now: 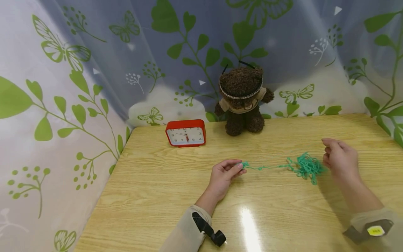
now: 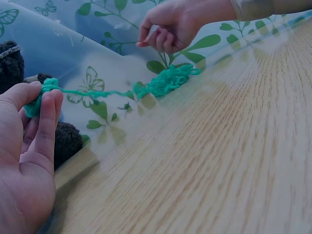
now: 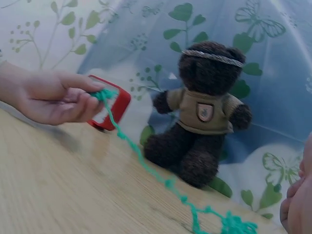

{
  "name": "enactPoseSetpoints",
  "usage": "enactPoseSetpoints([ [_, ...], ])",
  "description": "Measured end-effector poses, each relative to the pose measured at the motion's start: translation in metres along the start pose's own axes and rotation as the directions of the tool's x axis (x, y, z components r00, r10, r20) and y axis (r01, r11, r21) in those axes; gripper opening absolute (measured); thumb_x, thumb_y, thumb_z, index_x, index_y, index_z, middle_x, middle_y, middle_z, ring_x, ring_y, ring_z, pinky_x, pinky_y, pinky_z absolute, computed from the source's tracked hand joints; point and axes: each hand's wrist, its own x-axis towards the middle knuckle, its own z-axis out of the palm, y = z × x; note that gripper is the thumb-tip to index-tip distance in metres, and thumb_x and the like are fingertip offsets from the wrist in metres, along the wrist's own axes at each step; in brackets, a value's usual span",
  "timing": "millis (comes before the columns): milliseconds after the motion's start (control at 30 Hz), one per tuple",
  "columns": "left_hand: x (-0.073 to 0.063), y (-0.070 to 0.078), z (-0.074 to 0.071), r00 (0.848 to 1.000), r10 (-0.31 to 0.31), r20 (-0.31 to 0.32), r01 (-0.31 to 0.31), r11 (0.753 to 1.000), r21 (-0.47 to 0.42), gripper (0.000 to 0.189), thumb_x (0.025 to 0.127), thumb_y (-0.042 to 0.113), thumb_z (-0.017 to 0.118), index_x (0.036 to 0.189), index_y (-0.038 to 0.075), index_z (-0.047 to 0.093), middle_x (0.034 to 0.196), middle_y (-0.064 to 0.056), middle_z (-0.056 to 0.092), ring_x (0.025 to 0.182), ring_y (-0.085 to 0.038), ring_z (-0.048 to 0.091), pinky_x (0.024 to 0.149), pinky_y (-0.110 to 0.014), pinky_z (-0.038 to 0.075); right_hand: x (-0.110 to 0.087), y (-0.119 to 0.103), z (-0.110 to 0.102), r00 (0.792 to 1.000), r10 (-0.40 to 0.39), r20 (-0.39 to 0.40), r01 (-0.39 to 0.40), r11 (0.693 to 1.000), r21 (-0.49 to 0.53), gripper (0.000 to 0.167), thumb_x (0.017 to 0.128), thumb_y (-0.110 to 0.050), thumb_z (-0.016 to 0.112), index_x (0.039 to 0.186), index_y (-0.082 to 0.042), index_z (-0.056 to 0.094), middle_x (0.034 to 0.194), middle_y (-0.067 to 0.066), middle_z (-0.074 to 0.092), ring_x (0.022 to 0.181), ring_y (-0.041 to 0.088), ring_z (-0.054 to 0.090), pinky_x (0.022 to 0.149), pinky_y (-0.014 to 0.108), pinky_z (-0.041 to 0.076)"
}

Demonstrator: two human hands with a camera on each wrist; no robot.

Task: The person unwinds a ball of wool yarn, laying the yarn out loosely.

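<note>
My left hand pinches a small bunch of green yarn between thumb and fingers. From it a thin, knotted strand stretches to the right. The strand runs into a loose, tangled pile of the same yarn on the wooden table. Raised just right of that pile is my right hand, its fingers curled inward and no yarn showing between them. In the left wrist view the right hand appears above the pile; the right wrist view catches only its edge.
A red alarm clock stands at the table's back left. To its right, a dark brown teddy bear in a tan shirt sits against the patterned curtain. The wooden table reaches back to the curtain.
</note>
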Motion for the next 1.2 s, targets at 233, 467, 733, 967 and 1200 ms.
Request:
enactPoseSetpoints([
  [233,-0.001,0.000,0.000,1.000,0.000,0.002,0.000,1.000,0.003,0.024,0.095,0.001,0.064,0.117,-0.009,0.065,0.092,-0.001,0.071,0.083,-0.009,0.073,0.082,-0.019,0.061,-0.011,0.007,0.022,0.992,-0.054,0.116,0.065,0.994,-0.090,0.011,0.102,-0.019,0.059,0.106,-0.017,0.068,0.079,-0.005,0.050,0.052,0.011,0.033,0.051,0.033,0.019],
  [467,0.000,0.000,0.000,1.000,0.010,0.017,-0.010,1.000,0.009,0.030,0.096,-0.001,0.063,0.122,-0.016,0.059,0.092,0.000,0.071,0.083,-0.009,0.073,0.082,-0.018,0.061,-0.022,0.023,0.047,0.954,-0.027,0.300,0.138,0.925,-0.354,0.024,0.102,-0.031,0.058,0.124,-0.021,0.060,0.071,-0.009,0.047,0.053,0.011,0.036,0.049,0.038,0.024],
  [733,0.001,-0.002,0.001,1.000,0.004,0.015,-0.004,1.000,0.002,0.028,0.095,-0.002,0.064,0.120,-0.014,0.062,0.091,-0.001,0.071,0.082,-0.010,0.073,0.082,-0.020,0.061,-0.034,0.048,0.067,0.813,0.066,0.578,0.282,0.824,-0.491,0.051,0.105,-0.026,0.053,0.151,-0.008,0.040,0.100,0.012,0.059,0.054,0.015,0.040,0.046,0.035,0.040],
  [967,0.001,-0.002,0.001,1.000,-0.004,0.015,0.004,1.000,0.009,0.027,0.094,-0.003,0.064,0.119,-0.013,0.063,0.092,-0.001,0.071,0.081,-0.009,0.073,0.082,-0.020,0.061,-0.038,0.061,0.074,0.698,0.225,0.680,0.253,0.810,-0.528,0.056,0.106,-0.026,0.052,0.156,-0.011,0.032,0.120,0.025,0.059,0.057,0.008,0.046,0.044,0.030,0.044],
  [1200,0.001,-0.001,0.002,1.000,0.007,0.013,-0.007,1.000,0.006,0.028,0.094,-0.004,0.063,0.120,-0.015,0.061,0.092,-0.001,0.072,0.081,-0.009,0.073,0.082,-0.019,0.061,-0.040,0.063,0.075,0.673,0.264,0.691,0.248,0.800,-0.547,0.049,0.106,-0.027,0.050,0.148,-0.001,0.043,0.123,0.025,0.063,0.059,0.008,0.051,0.051,0.028,0.050],
])
